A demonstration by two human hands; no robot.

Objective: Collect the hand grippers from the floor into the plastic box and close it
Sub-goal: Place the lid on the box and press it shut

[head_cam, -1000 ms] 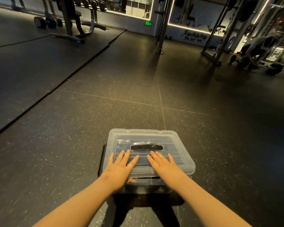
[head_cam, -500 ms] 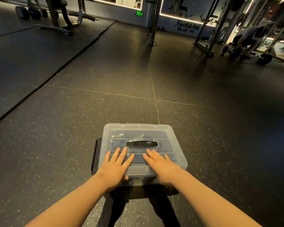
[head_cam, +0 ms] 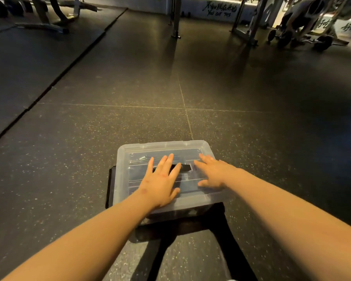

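A clear plastic box (head_cam: 123, 171) stands on the dark gym floor just ahead of me, its translucent lid lying on top. A black handle (head_cam: 185, 167) is set in the lid's middle. My left hand (head_cam: 160, 183) lies flat on the lid over the handle's left part, fingers spread. My right hand (head_cam: 213, 172) rests flat on the lid's right half, fingers apart. A small metal spring (head_cam: 141, 158) shows through the lid near its far left corner. What else is inside the box is too dim to tell. No hand grippers are in sight on the floor.
A black latch flap (head_cam: 109, 185) sticks out from the box's left side. Speckled rubber floor (head_cam: 170, 88) stretches ahead. A weight bench frame (head_cam: 43, 25) stands far left, a steel post (head_cam: 175, 19) at centre back, and racks with weight plates (head_cam: 304, 31) far right.
Both hands have slid forward from the lid's near edge to its middle, the left now covering part of the handle. The camera has tilted down and closer.
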